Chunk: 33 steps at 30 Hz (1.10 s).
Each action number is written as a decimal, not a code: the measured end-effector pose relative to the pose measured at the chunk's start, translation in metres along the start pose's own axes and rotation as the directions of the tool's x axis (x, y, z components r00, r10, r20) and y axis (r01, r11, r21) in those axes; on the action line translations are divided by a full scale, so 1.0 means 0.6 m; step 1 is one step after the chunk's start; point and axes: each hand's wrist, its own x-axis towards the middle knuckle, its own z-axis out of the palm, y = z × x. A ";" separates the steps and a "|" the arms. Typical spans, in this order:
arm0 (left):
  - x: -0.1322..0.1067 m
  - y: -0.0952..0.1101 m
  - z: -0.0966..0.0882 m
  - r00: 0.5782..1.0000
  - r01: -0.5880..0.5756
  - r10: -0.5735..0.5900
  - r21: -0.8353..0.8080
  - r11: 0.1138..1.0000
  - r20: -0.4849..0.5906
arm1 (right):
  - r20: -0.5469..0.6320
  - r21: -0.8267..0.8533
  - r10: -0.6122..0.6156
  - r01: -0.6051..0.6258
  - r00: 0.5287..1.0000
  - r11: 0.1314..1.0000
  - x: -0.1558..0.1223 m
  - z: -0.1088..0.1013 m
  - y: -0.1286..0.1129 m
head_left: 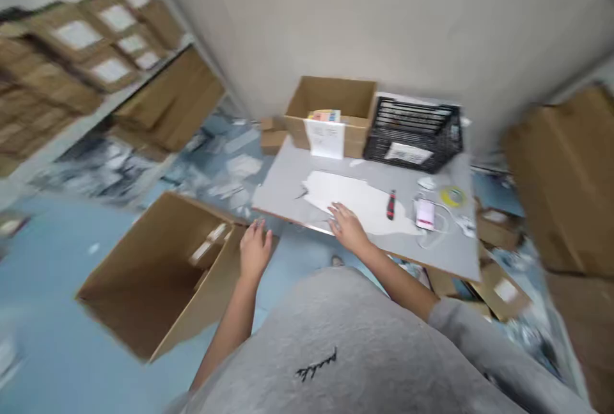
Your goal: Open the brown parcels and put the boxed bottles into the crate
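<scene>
My left hand (pixel 255 249) is at the near right edge of a large open cardboard box (pixel 139 273) on the floor, its fingers apart and nothing in them; whether it touches the rim I cannot tell. Over the front of the grey table (pixel 283 190), my right hand (pixel 346 225) rests with spread fingers at the edge of a white sheet (pixel 364 199). A red and black box cutter (pixel 391 205) lies on that sheet, to the right of this hand. Inside the floor box some smaller packages (pixel 207 247) show, blurred.
At the table's back stand an open cardboard box (pixel 355 139) with a paper hanging over its front and a black plastic crate (pixel 412 132). A phone (pixel 425 214) with cable and yellow tape (pixel 452 196) lie at right. Shelves of cartons (pixel 77 43) line the left; scraps litter the floor.
</scene>
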 end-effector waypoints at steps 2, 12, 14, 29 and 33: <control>-0.013 -0.025 -0.023 0.992 0.122 -0.121 0.028 0.992 -0.024 | 0.021 0.035 -0.075 0.074 0.997 0.997 0.033 0.024 -0.020; -0.104 -0.267 -0.094 0.794 0.590 -0.574 0.026 0.807 -0.201 | 0.242 0.027 -0.510 0.519 0.826 0.854 0.244 0.194 -0.272; -0.131 -0.343 -0.102 0.740 0.656 -0.640 0.012 0.754 -0.209 | 0.293 0.037 -0.560 0.577 0.774 0.816 0.275 0.247 -0.350; -0.176 -0.864 -0.004 0.566 0.823 -0.824 0.034 0.566 0.020 | 0.673 0.120 -0.523 0.621 0.523 0.775 0.411 0.758 -0.719; -0.139 -0.951 0.121 0.457 0.887 -0.885 0.025 0.461 0.083 | 0.760 0.069 -0.454 0.636 0.466 0.769 0.453 0.946 -0.725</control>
